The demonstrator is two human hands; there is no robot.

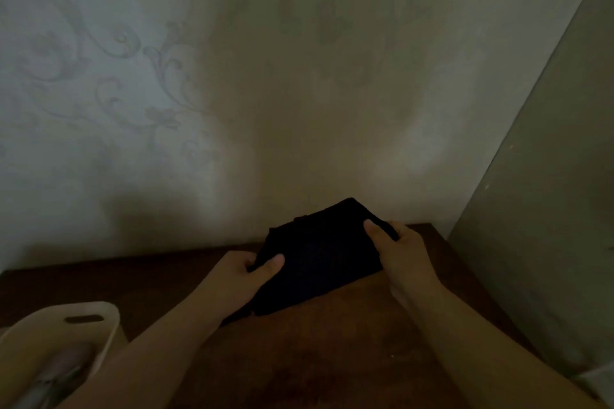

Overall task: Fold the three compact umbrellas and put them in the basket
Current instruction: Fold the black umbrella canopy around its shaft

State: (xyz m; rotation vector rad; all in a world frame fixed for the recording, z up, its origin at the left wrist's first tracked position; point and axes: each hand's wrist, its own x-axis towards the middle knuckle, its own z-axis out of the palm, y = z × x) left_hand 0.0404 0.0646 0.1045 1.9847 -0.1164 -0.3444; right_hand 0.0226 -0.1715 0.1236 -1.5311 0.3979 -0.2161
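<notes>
1 umbrella [319,256], 2 hands, 1 basket [66,325]

The dim light is swallowing the dark umbrella [319,256]: its folds, strap and handle are merging into one black shape, so how tightly it is rolled cannot be told. The left hand [239,279] is covering its near-left end, and the right hand [398,259] is hiding its far-right end; the fingers of both are lying behind the fabric. The bottom-left corner is cutting off the basket [99,309], and something pale inside it [63,372] is showing too blurred to identify. Both forearms are running out past the bottom edge. A pale thing at the lower right corner [598,382] is getting cropped beyond recognition.
</notes>
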